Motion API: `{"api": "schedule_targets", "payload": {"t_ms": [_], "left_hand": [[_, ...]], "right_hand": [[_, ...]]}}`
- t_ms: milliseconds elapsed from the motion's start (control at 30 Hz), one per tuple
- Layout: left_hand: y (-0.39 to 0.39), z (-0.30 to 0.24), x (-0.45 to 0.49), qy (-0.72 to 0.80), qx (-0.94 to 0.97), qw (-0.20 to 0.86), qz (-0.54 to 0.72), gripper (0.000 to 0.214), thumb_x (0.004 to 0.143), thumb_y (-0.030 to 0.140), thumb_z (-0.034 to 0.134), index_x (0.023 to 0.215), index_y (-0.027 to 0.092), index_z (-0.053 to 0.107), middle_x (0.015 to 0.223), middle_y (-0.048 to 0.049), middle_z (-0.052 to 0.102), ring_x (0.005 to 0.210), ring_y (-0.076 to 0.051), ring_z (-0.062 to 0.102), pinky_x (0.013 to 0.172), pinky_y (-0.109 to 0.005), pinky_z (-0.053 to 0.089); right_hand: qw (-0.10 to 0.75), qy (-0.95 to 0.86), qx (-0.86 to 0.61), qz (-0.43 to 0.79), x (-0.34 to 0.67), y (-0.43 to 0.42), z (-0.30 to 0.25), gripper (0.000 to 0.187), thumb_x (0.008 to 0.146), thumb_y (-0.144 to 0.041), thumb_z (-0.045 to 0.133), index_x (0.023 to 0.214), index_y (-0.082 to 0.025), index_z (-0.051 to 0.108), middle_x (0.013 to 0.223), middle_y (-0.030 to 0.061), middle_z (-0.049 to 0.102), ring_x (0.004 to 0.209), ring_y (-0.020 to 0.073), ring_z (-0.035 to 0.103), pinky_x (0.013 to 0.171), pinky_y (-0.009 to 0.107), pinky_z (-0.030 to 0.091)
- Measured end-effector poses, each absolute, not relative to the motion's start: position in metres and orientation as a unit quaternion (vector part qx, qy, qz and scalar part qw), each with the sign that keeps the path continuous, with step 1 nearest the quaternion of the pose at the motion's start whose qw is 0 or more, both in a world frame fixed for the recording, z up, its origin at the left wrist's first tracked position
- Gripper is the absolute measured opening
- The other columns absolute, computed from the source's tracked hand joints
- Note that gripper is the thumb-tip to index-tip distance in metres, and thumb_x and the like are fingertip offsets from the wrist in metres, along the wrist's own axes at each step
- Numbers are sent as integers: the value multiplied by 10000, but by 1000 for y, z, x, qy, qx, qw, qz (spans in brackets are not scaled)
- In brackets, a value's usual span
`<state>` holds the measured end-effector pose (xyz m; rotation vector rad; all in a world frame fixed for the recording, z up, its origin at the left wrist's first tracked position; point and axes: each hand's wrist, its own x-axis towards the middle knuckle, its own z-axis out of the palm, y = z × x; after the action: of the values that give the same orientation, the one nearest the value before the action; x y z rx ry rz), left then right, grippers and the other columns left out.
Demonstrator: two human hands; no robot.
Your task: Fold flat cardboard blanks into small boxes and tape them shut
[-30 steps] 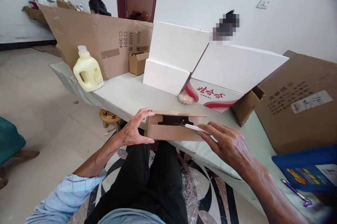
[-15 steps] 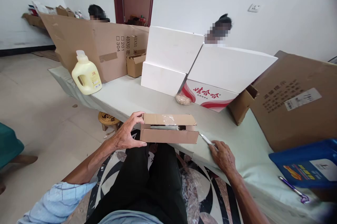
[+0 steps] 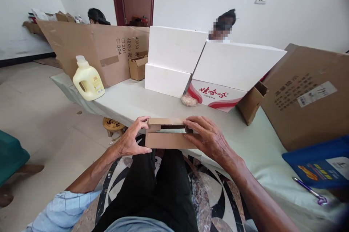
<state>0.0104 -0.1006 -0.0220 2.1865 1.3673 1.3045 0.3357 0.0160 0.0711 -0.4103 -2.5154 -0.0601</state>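
1. The long surface [image 3: 128,95], covered in pale green cloth, runs beneath the stack of white rectangular boxes [image 3: 188,57], whose lower right carton [image 3: 215,95] bears red lettering and red waves.
2. A tall brown cardboard panel [image 3: 84,54] with black print stands left of the stack.
3. A big brown cardboard carton [image 3: 302,123], tilted, with a white label, is right of the stack.
4. A flat-sided blue container [image 3: 319,168] with a printed label lies right of the stack, nearer the person.
5. A pale yellow plastic jug [image 3: 88,81] with a moulded handle stands upright, left of the stack.
6. A small brown cardboard box [image 3: 169,141], long and partly open along its top, is in front of the stack, at the person's side. I cannot tell whether it rests on the surface.
7. Both hands grip that box: the left hand [image 3: 132,139] pinches its left end between spread thumb and fingers; the right hand [image 3: 211,135] clasps its right end, fingers on the far edge, thumb on the near panel.
8. A plastic-wrapped, beige lump [image 3: 189,101] sits against the stack's front.
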Motion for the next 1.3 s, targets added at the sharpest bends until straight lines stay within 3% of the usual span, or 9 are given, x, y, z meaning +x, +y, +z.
{"api": "schedule_targets", "payload": {"t_ms": [167,300,467,700,900,1000,1067,1167,1300], "left_hand": [[-100,-15,14,451,762,125,447,754,731,260,975,1331,253,517,1687,-229,433,1571,-401,485,1204,-548,514],[-98,-15,17,423,765,124,469,952,725,245,987,1481,285,410,1690,-241,445,1548,-402,518,1148,-566,563],[-94,-16,14,432,762,111,470,1207,700,256,1003,1669,322,288,1667,-204,483,1528,-403,539,1142,-562,583],[-90,-4,6,395,813,73,421,877,799,259,948,1572,299,535,1626,-194,467,1498,-392,549,1183,-565,562],[-85,-6,3,402,813,85,412,835,790,244,946,1551,299,608,1685,-191,422,1500,-396,554,1125,-514,613],[-85,-6,3,397,818,79,409,820,787,248,951,1539,294,627,1677,-196,437,1491,-397,566,1111,-508,620],[-86,-4,3,395,823,74,401,802,790,245,952,1528,293,640,1677,-198,441,1487,-393,573,1121,-511,613],[-89,-3,3,401,827,61,388,786,790,238,957,1512,307,654,1683,-193,442,1487,-395,575,1143,-529,598],[-93,-8,-1,413,819,62,394,835,775,218,967,1535,319,636,1685,-190,445,1473,-394,592,1139,-524,605]], "right_hand": [[334,-933,-130,17,326,21,71,159,1133,-288,623,1250,-245,722,1155,109,760,1002,266,710,866,414,573],[344,-930,-108,67,320,21,79,126,1126,-250,633,1107,-235,756,1048,80,769,912,231,691,810,372,557],[329,-930,-119,117,317,23,86,167,1128,-284,628,1062,-235,774,1010,81,765,905,227,697,808,372,560],[287,-942,-104,138,312,26,87,237,1134,-311,597,1020,-231,788,1010,95,761,898,225,710,790,359,575],[253,-949,-107,155,310,29,90,259,1126,-349,611,985,-243,800,1022,92,749,907,223,722,782,338,582],[242,-931,-129,242,308,29,90,300,1117,-410,635,947,-234,809,979,86,749,854,213,717,736,328,583],[263,-887,-169,339,308,34,88,308,1079,-462,699,907,-228,799,933,70,745,798,207,708,705,332,597],[365,-769,-239,468,316,55,85,331,979,-547,814,867,-242,751,920,48,750,812,222,726,771,398,671],[472,-670,-307,483,339,100,74,400,872,-603,896,862,-253,704,960,50,769,837,225,743,799,435,713]]}}
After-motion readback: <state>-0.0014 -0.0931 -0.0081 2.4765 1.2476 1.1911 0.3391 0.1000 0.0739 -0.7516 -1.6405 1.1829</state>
